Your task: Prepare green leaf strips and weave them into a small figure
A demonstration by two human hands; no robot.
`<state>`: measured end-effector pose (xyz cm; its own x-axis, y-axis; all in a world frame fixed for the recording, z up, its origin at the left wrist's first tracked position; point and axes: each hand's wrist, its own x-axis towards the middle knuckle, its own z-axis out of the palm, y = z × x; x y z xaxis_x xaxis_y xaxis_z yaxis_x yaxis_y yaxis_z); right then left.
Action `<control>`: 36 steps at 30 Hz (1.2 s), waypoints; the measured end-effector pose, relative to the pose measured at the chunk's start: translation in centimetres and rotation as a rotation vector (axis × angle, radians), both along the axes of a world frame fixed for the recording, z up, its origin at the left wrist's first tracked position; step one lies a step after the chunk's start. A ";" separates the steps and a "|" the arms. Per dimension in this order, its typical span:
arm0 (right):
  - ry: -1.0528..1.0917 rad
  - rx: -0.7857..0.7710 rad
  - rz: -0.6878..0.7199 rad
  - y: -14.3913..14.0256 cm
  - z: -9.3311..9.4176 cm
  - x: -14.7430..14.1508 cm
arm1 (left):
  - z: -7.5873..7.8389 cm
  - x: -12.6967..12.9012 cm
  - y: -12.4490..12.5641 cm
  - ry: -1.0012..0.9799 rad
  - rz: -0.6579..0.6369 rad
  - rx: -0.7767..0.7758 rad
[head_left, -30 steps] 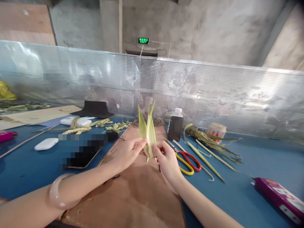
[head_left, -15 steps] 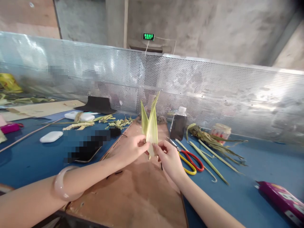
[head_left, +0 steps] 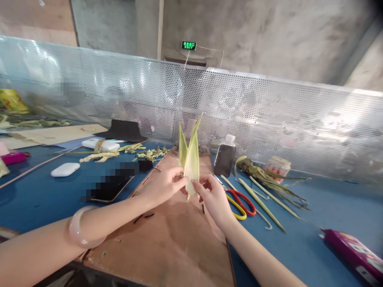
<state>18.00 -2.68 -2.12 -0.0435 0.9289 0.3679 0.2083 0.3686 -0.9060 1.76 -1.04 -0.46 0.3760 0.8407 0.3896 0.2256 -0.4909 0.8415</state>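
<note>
Wall (head_left: 269,40): bare grey concrete behind everything, carrying a lit green exit sign (head_left: 188,46); lower down, a perforated metal screen (head_left: 134,79) runs across the far edge.
Tabletop (head_left: 311,199): blue, with a long brown board (head_left: 167,247) stretching away in front of me.
Left hand (head_left: 169,183): thumb and fingers pinch the lower left edge of some pale green leaves (head_left: 192,165); I wear a pale bangle (head_left: 80,227) on this side.
Right hand (head_left: 213,197): thumb and curled fingers pinch the lower right edge of the same leaves.
Where the leaves are: upright over the middle of the board, between my hands, two pointed tips parting upward in a V.
To my right: scissors (head_left: 242,195) with one red and one yellow handle, slim green stalks (head_left: 262,204), a bundle of dried leaves (head_left: 257,175), a clear box (head_left: 278,165), a white-capped bottle (head_left: 229,138) behind a dark rectangular object (head_left: 225,160), and a purple packet (head_left: 353,249).
To my left: a partly blurred black phone (head_left: 118,186), a small white case (head_left: 65,170) and pale plant scraps (head_left: 154,153).
</note>
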 end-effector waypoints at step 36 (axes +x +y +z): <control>-0.789 0.913 -0.040 -0.3 1.0 1.8 | 1.0 -0.2 0.5 -0.520 -0.079 -0.554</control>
<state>19.76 -3.03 -1.12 -0.5293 0.3462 0.7746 0.6131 0.7871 0.0672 1.59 -0.57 0.52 0.3271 0.9430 0.0618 -0.2851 0.0361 0.9578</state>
